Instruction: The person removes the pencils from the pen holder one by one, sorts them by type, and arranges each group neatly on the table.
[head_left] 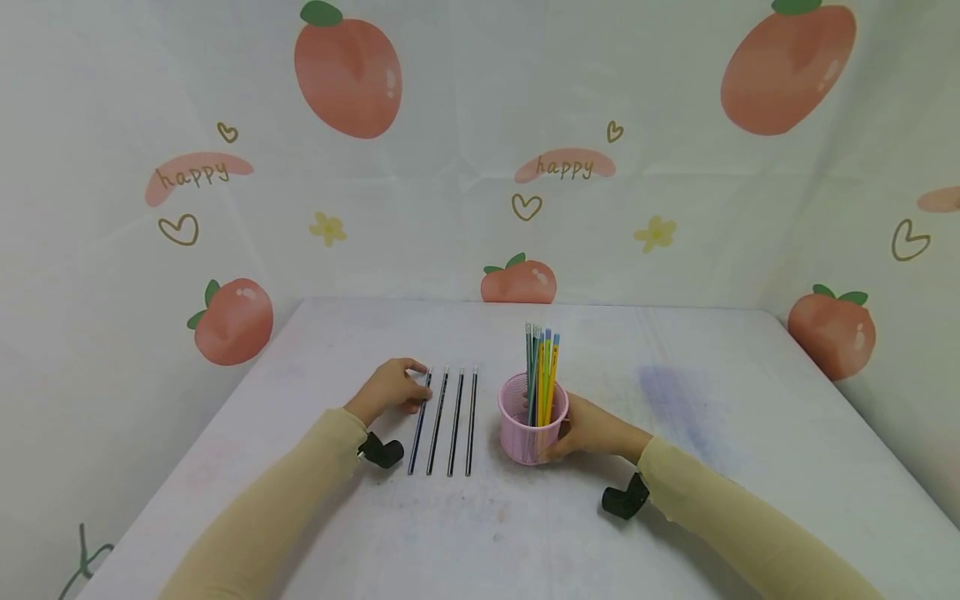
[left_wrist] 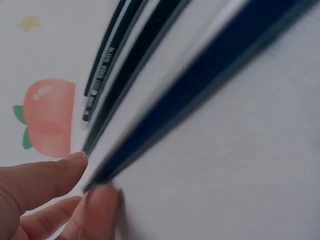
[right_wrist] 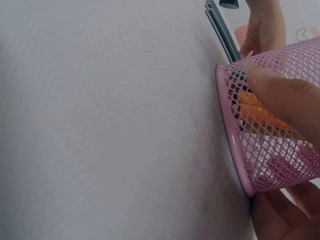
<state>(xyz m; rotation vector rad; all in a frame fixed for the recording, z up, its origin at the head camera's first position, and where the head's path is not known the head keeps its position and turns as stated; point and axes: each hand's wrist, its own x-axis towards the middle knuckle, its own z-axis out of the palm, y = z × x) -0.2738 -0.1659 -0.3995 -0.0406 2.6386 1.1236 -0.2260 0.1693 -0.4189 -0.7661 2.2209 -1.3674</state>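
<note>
My left hand is at the far end of the leftmost dark pencil in a row of several. In the left wrist view, thumb and fingertips lie on either side of that pencil's tip, the lower fingertip touching it, with a gap toward the thumb. My right hand grips the pink mesh pencil cup from its right side. Thumb and fingers are round the mesh, as the right wrist view shows. Green pencils and yellow pencils stand in the cup, leaning slightly right.
The row of dark pencils lies left of the cup, roughly parallel. A white table carries everything, with a bluish smudge at right. Behind it hangs a peach-print cloth. Black wrist cameras stick out from both sleeves.
</note>
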